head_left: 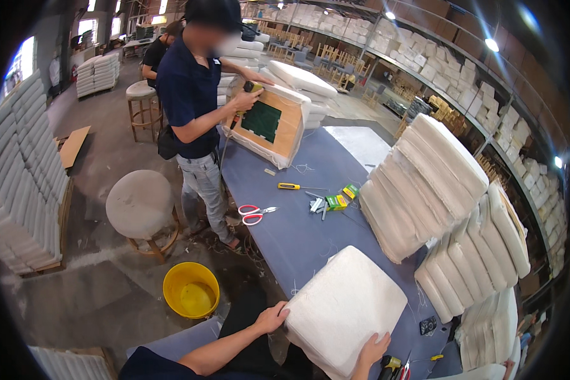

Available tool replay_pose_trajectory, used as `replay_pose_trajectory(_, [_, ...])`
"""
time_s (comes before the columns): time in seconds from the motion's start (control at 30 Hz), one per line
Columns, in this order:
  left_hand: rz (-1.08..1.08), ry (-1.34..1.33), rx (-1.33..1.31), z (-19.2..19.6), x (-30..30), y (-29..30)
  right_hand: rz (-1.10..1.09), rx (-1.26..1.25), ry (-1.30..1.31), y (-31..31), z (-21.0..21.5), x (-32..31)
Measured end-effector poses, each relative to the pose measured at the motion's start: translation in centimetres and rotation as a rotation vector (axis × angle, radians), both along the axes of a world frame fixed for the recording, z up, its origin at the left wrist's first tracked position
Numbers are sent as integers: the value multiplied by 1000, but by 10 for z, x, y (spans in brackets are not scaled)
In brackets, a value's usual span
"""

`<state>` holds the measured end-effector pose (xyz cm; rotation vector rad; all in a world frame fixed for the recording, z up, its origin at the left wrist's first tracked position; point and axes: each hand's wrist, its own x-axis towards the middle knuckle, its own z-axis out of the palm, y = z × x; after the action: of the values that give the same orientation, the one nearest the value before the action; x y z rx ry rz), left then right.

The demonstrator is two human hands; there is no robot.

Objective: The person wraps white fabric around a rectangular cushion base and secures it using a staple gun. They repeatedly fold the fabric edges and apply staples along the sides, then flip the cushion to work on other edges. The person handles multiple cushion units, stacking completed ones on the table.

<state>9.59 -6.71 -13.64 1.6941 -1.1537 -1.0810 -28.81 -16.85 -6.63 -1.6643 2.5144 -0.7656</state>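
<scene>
White cushion point(348, 297) on the blue-grey table point(278, 234), right between the two hands! The left hand point(273, 318) grasps its near left corner; the right hand point(375, 347) presses against the near right side, fingers on the padding, and whether it clasps underneath, nobody can tell.

Plenty around this grip! Ahead of the hands, beyond the cushion, lie red-handled scissors point(265, 210), a yellow screwdriver point(289, 186) and small green-and-yellow boxes point(337, 202) beside loose metal strips point(316, 204). Well past those, a co-worker point(190, 114) holds a handheld tool point(250, 87) against a wood-backed seat point(285, 120). Right of the grip, stacked cushions point(418, 183) crowd that flank; just beside the right hand sit tools point(389, 367). Off to the left, down on the floor: a yellow bucket point(183, 275).

Now the angle: it sits diamond-wise, one corner aimed away from the hands up the table, another back toward the wearer. Top face nearly square, so no long axis can be called.

Out of sight, the cushion's underside; its nearest corner drops to the blurry lower rim, the right wrist cut off there.
</scene>
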Motion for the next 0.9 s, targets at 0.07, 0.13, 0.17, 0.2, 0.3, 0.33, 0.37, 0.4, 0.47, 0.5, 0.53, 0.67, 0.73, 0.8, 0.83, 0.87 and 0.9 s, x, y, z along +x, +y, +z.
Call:
replay_pose_trajectory(0.07, [33, -8, -70, -10, -5, -4, -8, -16, -11, -3, 2, -1])
replay_pose_trajectory(0.13, [34, 7, -101, -7, -14, -6, -29, -41, -22, -1, -6, -13])
replay_pose_trajectory(0.17, [45, 5, -103, -11, -10, -3, -28, -15, -36, 2, -7, -7])
replay_pose_trajectory(0.2, [54, 1, -118, -14, -7, -2, -30, -2, -51, 0, 0, 3])
replay_pose_trajectory(0.3, [39, 28, -95, -9, -11, -5, -47, -8, -56, -1, 0, -6])
replay_pose_trajectory(0.33, [28, 45, -65, -7, -11, -6, -52, -13, -54, 0, -4, -8])
replay_pose_trajectory(0.37, [45, -12, -98, -13, -7, -4, -43, -4, -69, -2, -3, 0])
replay_pose_trajectory(0.4, [30, 12, -84, -13, -7, -5, -44, 6, -72, 0, 1, -1])
replay_pose_trajectory(0.47, [27, -10, -41, -12, -9, -4, -53, 19, -74, -1, 3, -1])
replay_pose_trajectory(0.5, [24, -10, -71, -12, -10, -7, -62, 23, -73, -1, 2, -1])
replay_pose_trajectory(0.53, [22, -11, -101, -11, -9, -10, -71, 26, -72, -3, 4, -1])
replay_pose_trajectory(0.67, [4, -22, -69, -12, -8, -8, -46, -1, -84, -1, 0, -4])
replay_pose_trajectory(0.73, [2, -18, -53, -8, -10, -11, -47, -18, -59, -3, -9, -14])
replay_pose_trajectory(0.8, [13, -20, -49, -12, -10, -9, -15, -34, -74, -3, -12, -16])
replay_pose_trajectory(0.83, [17, -23, -52, -13, -9, -8, 1, -42, -81, -2, -14, -16])
replay_pose_trajectory(0.87, [22, -24, -57, -14, -9, -7, -10, -27, -83, -1, -11, -12])
replay_pose_trajectory(0.9, [29, -21, -66, -14, -9, -6, -20, -12, -84, 0, -6, -7])
